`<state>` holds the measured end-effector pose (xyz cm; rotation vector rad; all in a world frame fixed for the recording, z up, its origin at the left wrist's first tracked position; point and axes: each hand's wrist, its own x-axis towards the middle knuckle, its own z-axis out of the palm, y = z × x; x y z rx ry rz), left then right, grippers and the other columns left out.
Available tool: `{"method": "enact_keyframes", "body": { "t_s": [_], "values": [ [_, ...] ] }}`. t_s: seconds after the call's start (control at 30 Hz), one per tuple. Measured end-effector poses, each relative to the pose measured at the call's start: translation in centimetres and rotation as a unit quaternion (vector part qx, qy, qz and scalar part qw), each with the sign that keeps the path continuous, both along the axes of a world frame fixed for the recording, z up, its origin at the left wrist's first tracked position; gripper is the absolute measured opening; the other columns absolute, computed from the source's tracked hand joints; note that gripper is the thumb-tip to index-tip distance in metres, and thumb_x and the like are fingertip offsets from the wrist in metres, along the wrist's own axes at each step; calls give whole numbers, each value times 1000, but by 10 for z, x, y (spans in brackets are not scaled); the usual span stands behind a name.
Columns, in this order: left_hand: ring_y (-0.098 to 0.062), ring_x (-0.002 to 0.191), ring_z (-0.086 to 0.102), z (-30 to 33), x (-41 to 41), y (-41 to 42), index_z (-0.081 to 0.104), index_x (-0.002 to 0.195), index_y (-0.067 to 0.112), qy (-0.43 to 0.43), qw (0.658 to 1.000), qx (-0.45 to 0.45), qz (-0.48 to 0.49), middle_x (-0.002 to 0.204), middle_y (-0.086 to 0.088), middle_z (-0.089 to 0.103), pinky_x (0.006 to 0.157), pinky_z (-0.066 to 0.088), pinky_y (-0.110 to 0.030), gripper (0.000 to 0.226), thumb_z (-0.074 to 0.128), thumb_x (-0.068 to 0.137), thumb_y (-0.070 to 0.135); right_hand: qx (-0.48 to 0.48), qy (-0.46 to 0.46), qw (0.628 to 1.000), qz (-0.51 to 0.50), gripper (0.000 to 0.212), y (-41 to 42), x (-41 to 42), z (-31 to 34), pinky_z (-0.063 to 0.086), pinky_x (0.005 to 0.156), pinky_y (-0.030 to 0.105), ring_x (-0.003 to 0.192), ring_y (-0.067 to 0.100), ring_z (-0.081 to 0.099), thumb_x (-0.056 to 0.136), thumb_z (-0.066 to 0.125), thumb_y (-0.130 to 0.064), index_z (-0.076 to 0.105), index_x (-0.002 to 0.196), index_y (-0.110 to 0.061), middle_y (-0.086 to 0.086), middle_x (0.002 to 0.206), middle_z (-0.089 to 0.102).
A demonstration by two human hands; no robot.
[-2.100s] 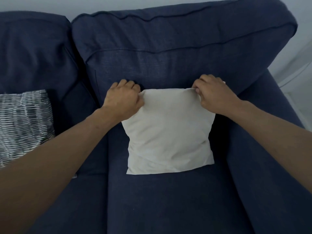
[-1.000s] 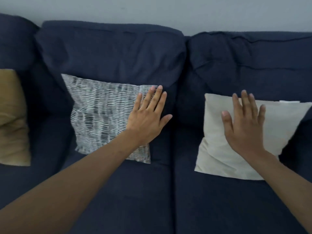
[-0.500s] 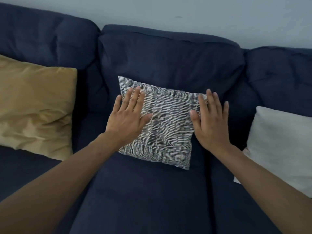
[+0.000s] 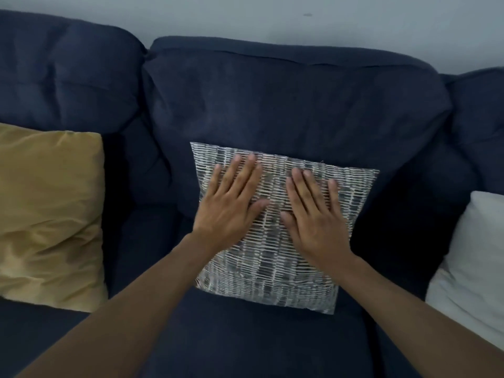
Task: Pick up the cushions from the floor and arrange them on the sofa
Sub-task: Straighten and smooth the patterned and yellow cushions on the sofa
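Note:
A grey-and-white patterned cushion (image 4: 272, 274) leans against the middle back of the dark blue sofa (image 4: 272, 94). My left hand (image 4: 231, 205) lies flat on its left half, fingers spread. My right hand (image 4: 313, 216) lies flat on its right half, fingers spread too. Neither hand grips anything. A mustard-yellow cushion (image 4: 49, 214) leans on the left seat. A white cushion (image 4: 471, 260) leans on the right seat, cut off by the frame edge.
A pale wall (image 4: 272, 20) runs behind the sofa back. The seat cushion (image 4: 259, 345) in front of the patterned cushion is bare. The floor is out of view.
I let go of the white cushion and turned left. Both open hands came onto the patterned cushion, and since half a second ago they slid closer together on its face.

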<state>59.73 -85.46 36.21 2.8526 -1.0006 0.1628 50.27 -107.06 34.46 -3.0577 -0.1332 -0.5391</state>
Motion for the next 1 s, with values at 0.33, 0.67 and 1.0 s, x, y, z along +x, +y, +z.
{"method": "enact_keyframes", "body": {
  "t_s": [0.33,0.67,1.0],
  "values": [
    [-37,164,10,-3,-17,0,15,167,5,-59,986,-119,-103,176,-14,8,132,12,-62,65,29,115,41,53,-45,997,-23,67,16,-12,-1,11,132,72,168,41,13,116,37,-38,21,171,-5,20,181,15],
    [-38,164,-4,-51,3,65,7,166,-6,-33,993,-109,-4,175,-28,-1,132,4,-62,82,25,111,53,99,-99,970,-199,73,-2,-37,-29,6,129,77,164,55,10,113,40,-37,18,168,7,36,175,12],
    [-30,166,-5,-133,-42,75,1,169,5,-38,995,1,-90,178,-13,-6,134,1,-57,86,22,110,64,3,-13,991,-133,74,43,-81,-119,9,132,72,168,35,9,117,30,-47,9,172,-2,16,181,6]
  ]
}}
